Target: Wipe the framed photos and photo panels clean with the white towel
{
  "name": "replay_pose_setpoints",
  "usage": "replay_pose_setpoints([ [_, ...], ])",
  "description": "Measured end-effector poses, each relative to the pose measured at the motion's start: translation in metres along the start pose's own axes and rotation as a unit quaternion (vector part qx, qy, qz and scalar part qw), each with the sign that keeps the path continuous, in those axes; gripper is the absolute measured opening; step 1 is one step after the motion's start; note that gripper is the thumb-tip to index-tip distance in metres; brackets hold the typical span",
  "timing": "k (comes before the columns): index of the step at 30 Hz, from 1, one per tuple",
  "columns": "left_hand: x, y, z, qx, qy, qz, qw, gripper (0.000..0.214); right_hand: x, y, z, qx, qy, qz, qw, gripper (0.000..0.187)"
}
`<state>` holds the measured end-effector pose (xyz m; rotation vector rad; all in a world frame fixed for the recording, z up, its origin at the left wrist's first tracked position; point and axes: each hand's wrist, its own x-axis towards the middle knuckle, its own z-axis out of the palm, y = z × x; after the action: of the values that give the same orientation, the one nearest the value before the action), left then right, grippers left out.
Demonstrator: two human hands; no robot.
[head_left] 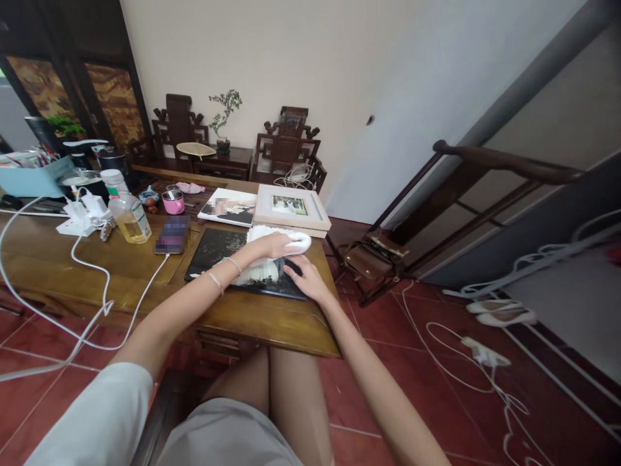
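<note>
On the wooden table (pixel 281 323) lies a dark, glossy photo panel (pixel 218 246) with a pale white shape in its picture. My left hand (pixel 274 246) presses a folded white cloth (pixel 262 233) onto its upper right part, fingers closed around the cloth. The far end of the cloth bulges past my fingers. My right hand (pixel 306 278) rests at the panel's right side, fingers stretched out and holding nothing. Behind the panel are a white-framed picture (pixel 317 217) and a white-edged photo book (pixel 228 207), whose picture is partly blurred.
To the left are a charging phone (pixel 172 234), a pink cup (pixel 173 200), a bottle of yellow liquid (pixel 129 217) and a white power strip (pixel 80 220) with trailing cables. A wooden chair (pixel 412 213) holding a brown bag (pixel 366 260) stands right. Another power strip (pixel 485 351) lies on the floor.
</note>
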<state>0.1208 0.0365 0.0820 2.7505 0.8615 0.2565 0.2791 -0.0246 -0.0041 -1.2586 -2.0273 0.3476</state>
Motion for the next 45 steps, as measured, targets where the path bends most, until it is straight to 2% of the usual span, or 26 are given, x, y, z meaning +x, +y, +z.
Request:
replay_pose_setpoints([
  [3, -0.020, -0.021, -0.006, 0.017, -0.003, -0.031, 0.999, 0.038, 0.001, -0.001, -0.001, 0.008, -0.001, 0.005, 1.000, 0.039],
  [6, -0.053, -0.043, -0.016, 0.030, -0.010, -0.071, 0.997, 0.043, 0.001, -0.002, -0.001, 0.022, -0.002, 0.014, 1.000, 0.040],
  [9, -0.085, -0.058, -0.023, 0.057, 0.010, -0.068, 0.996, 0.042, 0.001, -0.002, -0.001, 0.032, 0.002, 0.018, 0.999, 0.040],
  [11, -0.103, -0.059, -0.023, 0.089, 0.013, -0.055, 0.994, 0.037, 0.001, -0.002, 0.000, 0.035, 0.006, 0.018, 0.999, 0.039],
  [14, -0.119, -0.047, -0.013, 0.136, 0.000, -0.059, 0.989, 0.032, 0.001, -0.001, 0.001, 0.042, 0.008, 0.017, 0.999, 0.038],
  [17, -0.118, -0.025, 0.002, 0.151, -0.007, -0.025, 0.988, 0.032, 0.001, 0.000, 0.001, 0.042, 0.004, 0.018, 0.999, 0.039],
  [20, -0.102, -0.008, 0.012, 0.158, -0.004, 0.013, 0.987, 0.032, 0.000, 0.001, 0.000, 0.036, -0.001, 0.015, 0.999, 0.040],
  [24, -0.074, -0.003, 0.011, 0.149, -0.016, -0.031, 0.988, 0.031, 0.000, 0.002, 0.000, 0.028, -0.003, 0.008, 1.000, 0.041],
  [27, -0.069, 0.002, 0.008, 0.146, -0.022, -0.040, 0.988, 0.032, 0.000, 0.004, 0.000, 0.025, -0.004, 0.002, 1.000, 0.041],
  [30, -0.086, 0.023, 0.010, 0.174, -0.029, -0.022, 0.984, 0.028, 0.000, 0.006, 0.001, 0.031, -0.008, -0.012, 0.999, 0.041],
  [34, -0.128, 0.062, 0.024, 0.212, -0.038, 0.017, 0.976, 0.025, 0.000, 0.005, 0.000, 0.032, -0.007, -0.011, 0.999, 0.041],
  [37, -0.147, 0.078, 0.031, 0.222, -0.034, 0.042, 0.973, 0.025, 0.000, 0.003, -0.001, 0.034, -0.005, -0.005, 0.999, 0.040],
  [40, -0.140, 0.071, 0.026, 0.196, -0.035, 0.044, 0.979, 0.027, 0.001, 0.003, -0.002, 0.038, -0.007, -0.004, 0.999, 0.040],
  [45, -0.088, 0.023, 0.002, 0.147, -0.059, -0.024, 0.987, 0.029, 0.000, 0.004, -0.001, 0.038, -0.010, 0.000, 0.999, 0.042],
])
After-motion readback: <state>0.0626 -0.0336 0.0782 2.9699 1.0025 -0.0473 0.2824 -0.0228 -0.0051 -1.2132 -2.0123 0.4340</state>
